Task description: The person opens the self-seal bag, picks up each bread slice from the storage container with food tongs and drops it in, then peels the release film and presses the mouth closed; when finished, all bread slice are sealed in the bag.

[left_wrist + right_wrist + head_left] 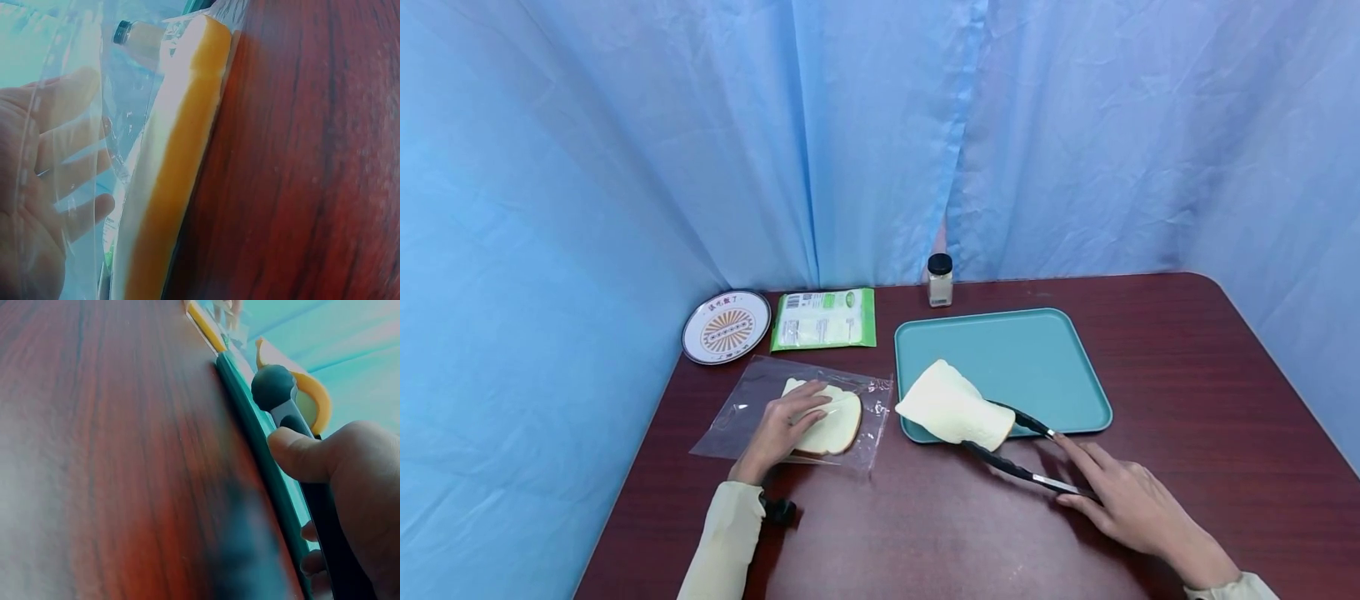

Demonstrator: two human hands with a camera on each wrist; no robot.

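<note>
My right hand [1138,508] holds black-tipped tongs [1007,467], thumb on one arm and fingers on the other. Between the tong tips a bread slice [951,404] bends, hanging over the front left part of the teal tray [1015,350]. Another bread slice [842,417] lies inside a clear plastic bag [745,408] on the table. Over that slice is my left hand [782,429], its fingers extended. In the left wrist view the left hand [50,169] shows through the clear film, beside the slice's brown crust [178,169]; whether it presses the bread is unclear.
Behind the bag stand a white patterned plate [727,327] and a green-and-white packet [823,319]. A small black-lidded jar [940,281] is behind the tray. Blue curtains [880,142] enclose the dark red table [925,533] at the back and sides.
</note>
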